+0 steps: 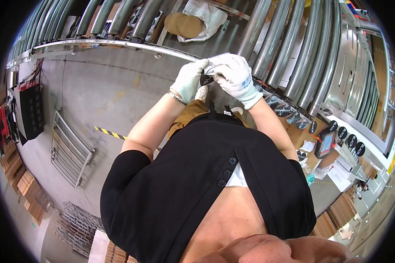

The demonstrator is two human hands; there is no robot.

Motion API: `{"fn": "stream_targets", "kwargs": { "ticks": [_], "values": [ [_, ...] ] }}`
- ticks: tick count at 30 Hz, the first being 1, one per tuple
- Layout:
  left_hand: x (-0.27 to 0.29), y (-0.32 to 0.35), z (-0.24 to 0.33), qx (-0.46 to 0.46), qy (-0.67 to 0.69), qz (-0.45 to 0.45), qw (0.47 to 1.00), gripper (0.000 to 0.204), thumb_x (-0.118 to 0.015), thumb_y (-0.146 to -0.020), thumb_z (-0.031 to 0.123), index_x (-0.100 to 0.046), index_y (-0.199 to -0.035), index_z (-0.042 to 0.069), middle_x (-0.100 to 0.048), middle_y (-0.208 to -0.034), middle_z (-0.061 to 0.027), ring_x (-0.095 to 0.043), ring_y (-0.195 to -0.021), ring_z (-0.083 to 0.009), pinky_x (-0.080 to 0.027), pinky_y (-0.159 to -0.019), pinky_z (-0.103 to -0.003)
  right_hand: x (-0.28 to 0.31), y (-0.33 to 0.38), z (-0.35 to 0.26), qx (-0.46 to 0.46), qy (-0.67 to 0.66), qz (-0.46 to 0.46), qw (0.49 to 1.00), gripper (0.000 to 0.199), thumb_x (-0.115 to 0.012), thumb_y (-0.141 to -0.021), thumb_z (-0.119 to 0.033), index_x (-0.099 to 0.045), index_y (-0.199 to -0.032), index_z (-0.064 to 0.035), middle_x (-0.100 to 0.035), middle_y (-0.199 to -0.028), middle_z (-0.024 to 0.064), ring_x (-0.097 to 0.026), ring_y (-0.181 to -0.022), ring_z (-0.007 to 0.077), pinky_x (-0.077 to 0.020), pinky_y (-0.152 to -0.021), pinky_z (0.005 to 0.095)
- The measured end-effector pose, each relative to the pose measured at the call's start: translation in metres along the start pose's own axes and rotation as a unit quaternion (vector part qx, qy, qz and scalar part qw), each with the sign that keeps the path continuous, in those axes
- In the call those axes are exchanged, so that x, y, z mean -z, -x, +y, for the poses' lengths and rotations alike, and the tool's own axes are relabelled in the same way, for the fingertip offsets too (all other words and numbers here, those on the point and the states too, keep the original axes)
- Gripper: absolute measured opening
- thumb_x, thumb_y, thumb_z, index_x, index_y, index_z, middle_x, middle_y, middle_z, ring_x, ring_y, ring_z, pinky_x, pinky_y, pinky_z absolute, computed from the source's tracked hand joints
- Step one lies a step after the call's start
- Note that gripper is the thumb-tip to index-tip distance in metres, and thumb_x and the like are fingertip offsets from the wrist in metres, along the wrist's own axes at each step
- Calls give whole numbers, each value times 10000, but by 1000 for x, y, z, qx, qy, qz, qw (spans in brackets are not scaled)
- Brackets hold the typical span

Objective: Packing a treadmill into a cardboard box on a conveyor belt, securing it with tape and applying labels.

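Observation:
My left hand (189, 79), in a white knit glove, has its fingers pinched together above the near edge of the roller conveyor. Close against it, my right hand (235, 76) is gloved in white too, its fingers curled in. Between the fingertips of both hands is a small black sticker (206, 80) with pale print, mostly covered by the gloves. A pale, thin edge shows beside it, and I cannot make out whether it is part of the sticker. Similar round black stickers (292, 117) hang in a row along the conveyor's edge to the right.
Steel rollers (300, 57) run across the far side behind a metal rail (118, 44). Below them lie brown discs (184, 25) on a white bag. A handheld device with a screen (326, 142) is at the right. A metal frame (70, 149) and a black crate (30, 109) stand left.

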State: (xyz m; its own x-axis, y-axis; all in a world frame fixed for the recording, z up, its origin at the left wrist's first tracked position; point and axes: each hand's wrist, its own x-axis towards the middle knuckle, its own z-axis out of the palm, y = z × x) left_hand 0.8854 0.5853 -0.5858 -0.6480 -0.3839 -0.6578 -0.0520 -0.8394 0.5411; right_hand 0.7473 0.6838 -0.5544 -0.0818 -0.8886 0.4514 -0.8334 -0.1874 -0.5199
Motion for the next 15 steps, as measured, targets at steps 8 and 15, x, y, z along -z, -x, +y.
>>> {"fn": "stream_targets", "kwargs": {
  "ticks": [8, 15],
  "values": [
    [33, -51, -1, -105, -41, 115, 987, 208, -575, -889, 183, -623, -887, -20, -629, -818, -50, -554, -740, -124, -453, -661, -286, -8, 0, 12, -81, -95, 18, 992, 200, -721, -631, -88, -602, -791, -107, -639, -904, 33, -604, -867, 246, -465, -782, 356],
    [131, -124, 98, -418, -256, 339, 803, 352, -556, -930, 305, -600, -754, 3, -526, -666, 32, -428, -632, -62, -386, -580, -244, -30, -38, 75, -429, -406, 106, 800, 274, -737, -777, -67, -527, -944, -12, -590, -787, 14, -533, -694, 63, -450, -618, 212]
  ]
}}
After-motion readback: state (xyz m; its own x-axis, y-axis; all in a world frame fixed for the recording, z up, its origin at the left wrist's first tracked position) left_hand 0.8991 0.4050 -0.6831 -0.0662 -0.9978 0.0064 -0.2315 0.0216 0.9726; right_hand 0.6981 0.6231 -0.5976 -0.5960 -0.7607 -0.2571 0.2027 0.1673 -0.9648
